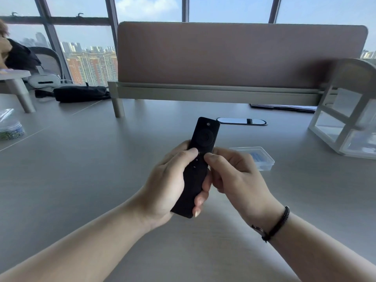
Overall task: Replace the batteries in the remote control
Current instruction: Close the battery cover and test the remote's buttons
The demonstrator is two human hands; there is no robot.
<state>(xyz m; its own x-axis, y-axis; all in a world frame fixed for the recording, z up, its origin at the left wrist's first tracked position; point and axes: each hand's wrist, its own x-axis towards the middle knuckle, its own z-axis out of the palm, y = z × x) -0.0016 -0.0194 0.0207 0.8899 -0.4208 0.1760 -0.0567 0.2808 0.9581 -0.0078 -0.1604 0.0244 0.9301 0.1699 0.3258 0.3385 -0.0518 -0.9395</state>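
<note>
A slim black remote control (203,139) is held above the grey desk (81,169), button side up, its power button pointing away from me. My left hand (171,184) grips its lower half, thumb on the front and fingertips wrapping round the right edge. My right hand (234,176) holds the remote's right side, with its thumb tip on the front face next to the left thumb. The back of the remote is hidden. A clear plastic box (262,159) with something blue inside lies on the desk just behind my right hand.
A brown partition screen (234,55) on a shelf rail crosses the back of the desk. A white open-frame rack (345,123) stands at right, an oval cable port (242,121) behind the remote. A black pouch (81,94), a clear jar (10,127) and another person sit at left.
</note>
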